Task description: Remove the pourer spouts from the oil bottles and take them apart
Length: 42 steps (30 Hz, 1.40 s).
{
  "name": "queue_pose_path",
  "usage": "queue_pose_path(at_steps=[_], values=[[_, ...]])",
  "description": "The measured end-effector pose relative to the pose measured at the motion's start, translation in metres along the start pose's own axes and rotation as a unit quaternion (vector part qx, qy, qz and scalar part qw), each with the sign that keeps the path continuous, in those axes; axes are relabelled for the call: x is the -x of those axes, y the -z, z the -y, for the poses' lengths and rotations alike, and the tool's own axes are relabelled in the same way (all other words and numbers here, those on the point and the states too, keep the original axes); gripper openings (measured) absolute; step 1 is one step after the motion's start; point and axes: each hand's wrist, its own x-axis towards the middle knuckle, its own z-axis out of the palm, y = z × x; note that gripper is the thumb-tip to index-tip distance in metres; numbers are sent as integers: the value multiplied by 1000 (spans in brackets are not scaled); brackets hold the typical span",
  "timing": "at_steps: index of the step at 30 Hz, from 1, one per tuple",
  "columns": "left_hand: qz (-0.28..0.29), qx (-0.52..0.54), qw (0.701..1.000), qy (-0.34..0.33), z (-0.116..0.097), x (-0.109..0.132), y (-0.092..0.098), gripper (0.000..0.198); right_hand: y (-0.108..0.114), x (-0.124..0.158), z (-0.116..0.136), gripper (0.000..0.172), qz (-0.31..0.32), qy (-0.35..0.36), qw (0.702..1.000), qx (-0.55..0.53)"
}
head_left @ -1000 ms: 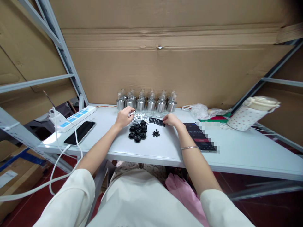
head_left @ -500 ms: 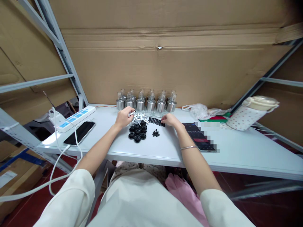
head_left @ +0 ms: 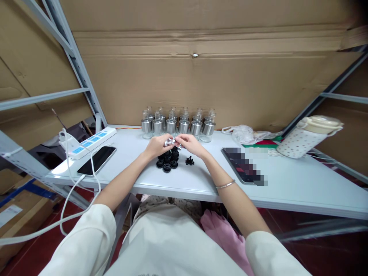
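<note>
My left hand (head_left: 156,147) is closed around a small white plastic piece (head_left: 169,142), which looks like a nozzle or spout. Against its right end, my right hand (head_left: 190,144) is pinched shut; whatever lies between those fingertips is too small to make out. Just below the hands is a cluster of round black caps (head_left: 167,167), partly covered by the left hand. To their right lies a small heap of tiny black parts (head_left: 189,160). Both hands hide most of the loose white pieces and the row of black strips.
Two rows of glass bottles with silver bands (head_left: 171,126) stand at the back. On the left are a power strip (head_left: 93,142) and a phone (head_left: 97,160). Another phone (head_left: 240,165), a clear plastic bag (head_left: 243,135) and a spotted bottle (head_left: 306,140) occupy the right.
My right hand has moved left from the black strips to meet my left hand. The left hand has shifted slightly right, still holding the white piece.
</note>
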Motion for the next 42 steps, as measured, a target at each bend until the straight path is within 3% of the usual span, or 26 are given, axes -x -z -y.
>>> queue_pose_path(at_steps=[5,14,22,33,42], values=[[21,-20,1000,0,-2,0,-3,30,-1,2,3,41,21,-3,999,-35],[29,-20,999,15,0,1,-3,28,-5,2,3,44,40,6,999,-30],[0,-5,999,-36,0,0,-5,29,-8,3,7,45,53,-15,991,-120],[-41,-162,977,-132,2,0,-5,41,-11,1,4,44,20,-66,993,-96],[-40,-175,970,-166,5,0,-6,36,-6,5,11,46,48,-129,979,-148]])
